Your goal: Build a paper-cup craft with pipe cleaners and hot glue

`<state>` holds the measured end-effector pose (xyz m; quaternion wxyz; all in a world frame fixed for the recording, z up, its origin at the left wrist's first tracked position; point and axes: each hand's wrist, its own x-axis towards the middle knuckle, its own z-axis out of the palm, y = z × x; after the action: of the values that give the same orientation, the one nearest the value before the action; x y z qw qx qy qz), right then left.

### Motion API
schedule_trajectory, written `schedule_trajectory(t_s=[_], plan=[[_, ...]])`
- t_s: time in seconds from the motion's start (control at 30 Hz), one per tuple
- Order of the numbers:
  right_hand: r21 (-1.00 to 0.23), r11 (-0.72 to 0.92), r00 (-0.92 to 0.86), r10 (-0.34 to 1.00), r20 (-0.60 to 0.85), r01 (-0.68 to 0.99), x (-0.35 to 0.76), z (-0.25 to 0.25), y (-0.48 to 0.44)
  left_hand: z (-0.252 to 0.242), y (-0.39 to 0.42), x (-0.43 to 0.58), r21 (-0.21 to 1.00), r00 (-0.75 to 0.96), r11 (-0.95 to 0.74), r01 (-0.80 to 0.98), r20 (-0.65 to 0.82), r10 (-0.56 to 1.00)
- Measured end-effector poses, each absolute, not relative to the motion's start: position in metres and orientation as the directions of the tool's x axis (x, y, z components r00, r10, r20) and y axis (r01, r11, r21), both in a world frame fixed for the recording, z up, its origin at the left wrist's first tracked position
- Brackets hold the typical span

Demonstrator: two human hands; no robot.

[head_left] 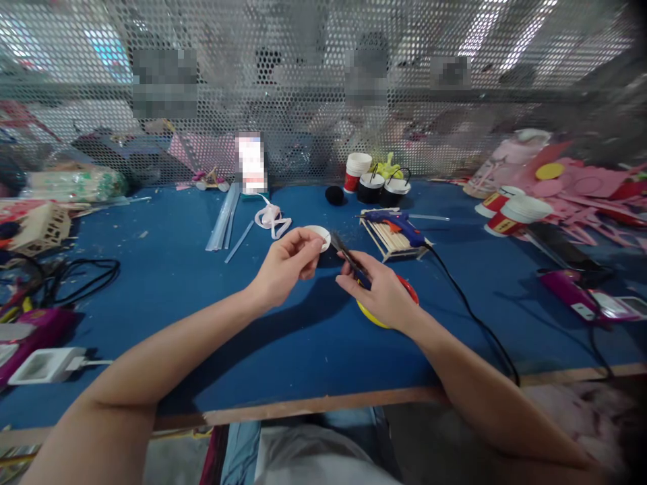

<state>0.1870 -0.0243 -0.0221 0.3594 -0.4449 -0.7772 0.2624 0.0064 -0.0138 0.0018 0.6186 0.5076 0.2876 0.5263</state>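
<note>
My left hand is closed on a small white round paper piece, pinching it above the blue table. My right hand grips scissors with yellow and red handles, whose dark blades point up and left, and their tips touch the white piece. Both hands hover near the table's middle.
A blue glue gun rests on a wooden stick frame, and its black cord runs to the front edge. Paper cups, black pots, a black pompom, white ribbon, glue sticks; pink cutouts at the right, cables at the left.
</note>
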Motion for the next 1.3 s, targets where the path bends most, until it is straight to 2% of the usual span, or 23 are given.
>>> schedule_trajectory(t_s=[0.2, 0.7, 0.93, 1.1, 1.3], plan=[[-0.657, 0.484, -0.318, 0.875, 0.365, 0.577, 0.1873, -0.0239, -0.022, 0.0, -0.0153, 0.0086, 0.921, 0.331, 0.009, -0.39, 0.131, 0.934], [-0.698, 0.447, -0.358, 0.89, 0.283, 0.559, 0.184, -0.0225, -0.0257, -0.0054, -0.0145, 0.0111, 0.92, 0.309, 0.007, -0.393, 0.124, 0.943], [-0.679, 0.463, -0.343, 0.885, 0.315, 0.57, 0.1833, -0.024, -0.0252, -0.0024, -0.0155, 0.0078, 0.903, 0.416, 0.147, -0.405, 0.038, 0.908], [-0.664, 0.496, -0.364, 0.867, 0.341, 0.559, 0.1838, -0.0233, -0.0246, -0.0023, -0.0151, 0.0051, 0.842, 0.531, 0.294, -0.452, -0.01, 0.847], [-0.657, 0.519, -0.367, 0.854, 0.369, 0.548, 0.1845, -0.0219, -0.0274, -0.0031, -0.0161, 0.0042, 0.804, 0.584, 0.362, -0.473, -0.022, 0.812]])
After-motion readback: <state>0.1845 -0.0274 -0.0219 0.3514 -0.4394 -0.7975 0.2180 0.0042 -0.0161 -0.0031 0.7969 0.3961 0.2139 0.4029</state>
